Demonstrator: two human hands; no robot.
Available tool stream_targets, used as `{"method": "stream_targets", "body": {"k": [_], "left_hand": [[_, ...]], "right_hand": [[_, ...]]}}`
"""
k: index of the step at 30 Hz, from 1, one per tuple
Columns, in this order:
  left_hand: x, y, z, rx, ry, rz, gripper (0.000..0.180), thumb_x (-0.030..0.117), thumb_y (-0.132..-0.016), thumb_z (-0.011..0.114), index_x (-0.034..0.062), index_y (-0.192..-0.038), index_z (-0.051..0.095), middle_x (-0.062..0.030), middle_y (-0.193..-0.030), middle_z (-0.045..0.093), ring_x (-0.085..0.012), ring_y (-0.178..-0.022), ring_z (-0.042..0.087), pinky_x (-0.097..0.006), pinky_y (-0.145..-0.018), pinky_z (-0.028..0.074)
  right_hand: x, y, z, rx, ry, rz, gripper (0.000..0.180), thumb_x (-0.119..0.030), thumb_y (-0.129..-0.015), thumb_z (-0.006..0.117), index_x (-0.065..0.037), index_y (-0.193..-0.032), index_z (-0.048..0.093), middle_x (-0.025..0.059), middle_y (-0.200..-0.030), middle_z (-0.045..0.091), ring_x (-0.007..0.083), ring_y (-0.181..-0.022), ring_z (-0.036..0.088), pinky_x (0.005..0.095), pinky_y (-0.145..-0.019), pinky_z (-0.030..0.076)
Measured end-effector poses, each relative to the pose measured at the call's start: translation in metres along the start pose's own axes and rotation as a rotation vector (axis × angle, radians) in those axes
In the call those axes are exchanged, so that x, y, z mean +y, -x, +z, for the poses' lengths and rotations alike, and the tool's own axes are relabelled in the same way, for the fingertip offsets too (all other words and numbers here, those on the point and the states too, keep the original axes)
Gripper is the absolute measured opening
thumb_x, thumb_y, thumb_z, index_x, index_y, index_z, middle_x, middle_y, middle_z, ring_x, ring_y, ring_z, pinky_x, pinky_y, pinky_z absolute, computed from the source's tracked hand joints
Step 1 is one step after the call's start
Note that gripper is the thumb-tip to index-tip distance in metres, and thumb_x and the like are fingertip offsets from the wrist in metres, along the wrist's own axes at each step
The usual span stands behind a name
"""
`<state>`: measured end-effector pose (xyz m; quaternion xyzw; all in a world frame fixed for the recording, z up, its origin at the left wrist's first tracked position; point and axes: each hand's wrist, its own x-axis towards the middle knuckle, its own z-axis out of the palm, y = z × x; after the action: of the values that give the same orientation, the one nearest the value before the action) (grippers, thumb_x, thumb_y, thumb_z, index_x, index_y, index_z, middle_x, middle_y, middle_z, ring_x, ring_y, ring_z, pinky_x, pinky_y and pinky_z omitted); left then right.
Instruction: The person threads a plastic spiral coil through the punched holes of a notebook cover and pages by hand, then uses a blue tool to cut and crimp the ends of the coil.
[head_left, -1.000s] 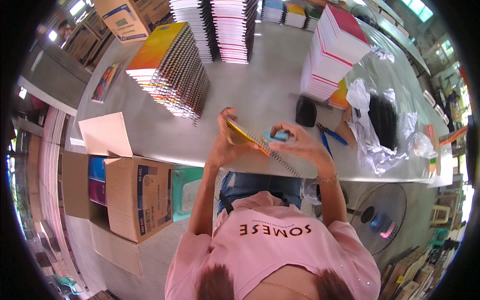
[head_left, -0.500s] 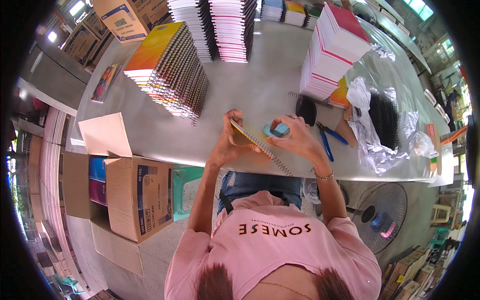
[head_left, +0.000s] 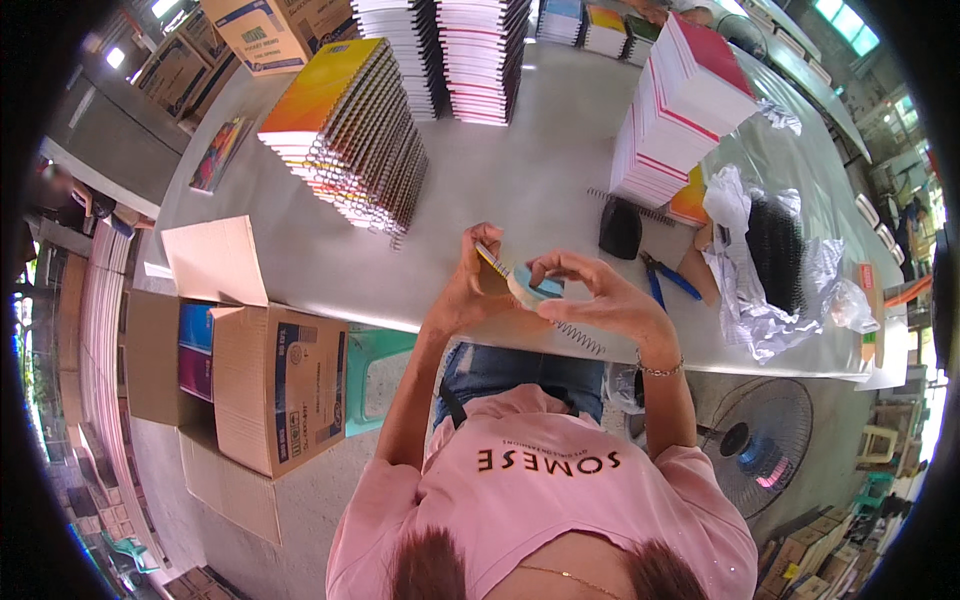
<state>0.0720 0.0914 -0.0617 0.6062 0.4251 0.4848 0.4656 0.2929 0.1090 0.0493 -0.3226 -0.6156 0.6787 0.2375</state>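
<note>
My left hand grips a thin notebook held on edge above the table's near side, thumb and fingers on either side of it. A wire spiral runs along the notebook's edge, its loose end sticking out past my right hand. In my right hand is a round light-blue disc with a pale rim, pinched by the fingers and set against the spiral edge. The disc's exact kind is unclear. Blue-handled pliers and a black pouch-like object lie to the right.
Spiral notebooks with orange covers stand stacked at left, taller white stacks behind. Red-topped book blocks rise at right, beside black spirals on crumpled paper. An open carton sits left of the table, a fan at lower right.
My right hand has brought the blue disc leftward and down onto the notebook's spiral edge, where it was just behind it. The disc has tilted, showing its pale rim. The view has shifted slightly.
</note>
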Motion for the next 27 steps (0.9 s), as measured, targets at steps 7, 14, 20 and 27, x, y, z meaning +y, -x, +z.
{"method": "stream_targets", "body": {"k": [7, 14, 20, 27], "left_hand": [[0.000, 0.003, 0.003, -0.034, 0.090, 0.091, 0.095, 0.004, -0.058, 0.088, 0.0089, -0.131, 0.029, -0.0014, -0.110, 0.033, -0.0139, -0.101, 0.037, -0.026, -0.090, 0.032], [0.011, 0.001, 0.009, -0.018, 0.103, 0.009, 0.094, 0.006, -0.059, 0.089, 0.0086, -0.131, 0.029, -0.0016, -0.111, 0.035, -0.0147, -0.104, 0.039, -0.028, -0.095, 0.032], [0.009, -0.001, 0.005, -0.028, 0.039, 0.071, 0.093, 0.008, -0.062, 0.090, 0.0072, -0.132, 0.028, -0.0042, -0.114, 0.038, -0.0162, -0.112, 0.040, -0.028, -0.100, 0.031], [0.007, -0.004, 0.008, -0.024, 0.068, 0.092, 0.088, 0.013, -0.066, 0.090, 0.0076, -0.130, 0.030, -0.0044, -0.115, 0.039, -0.0166, -0.110, 0.042, -0.030, -0.098, 0.035]], "right_hand": [[-0.005, 0.001, 0.011, -0.053, 0.356, -0.256, 0.035, -0.031, -0.081, 0.075, -0.006, -0.102, 0.062, 0.0007, -0.092, 0.057, 0.0101, -0.090, 0.052, 0.0256, -0.080, 0.042], [-0.009, -0.004, 0.004, -0.004, 0.210, -0.079, 0.036, -0.027, -0.082, 0.076, -0.002, -0.102, 0.060, 0.0033, -0.094, 0.063, 0.0147, -0.091, 0.058, 0.0311, -0.091, 0.042], [0.004, -0.012, 0.010, 0.035, 0.536, -0.200, 0.037, -0.036, -0.080, 0.076, -0.012, -0.105, 0.063, 0.0067, -0.103, 0.062, 0.0261, -0.108, 0.053, 0.0411, -0.096, 0.035], [0.028, -0.030, -0.003, 0.321, 0.726, -0.177, 0.038, -0.036, -0.081, 0.075, -0.014, -0.110, 0.064, 0.0108, -0.114, 0.062, 0.0311, -0.116, 0.053, 0.0465, -0.099, 0.036]]}}
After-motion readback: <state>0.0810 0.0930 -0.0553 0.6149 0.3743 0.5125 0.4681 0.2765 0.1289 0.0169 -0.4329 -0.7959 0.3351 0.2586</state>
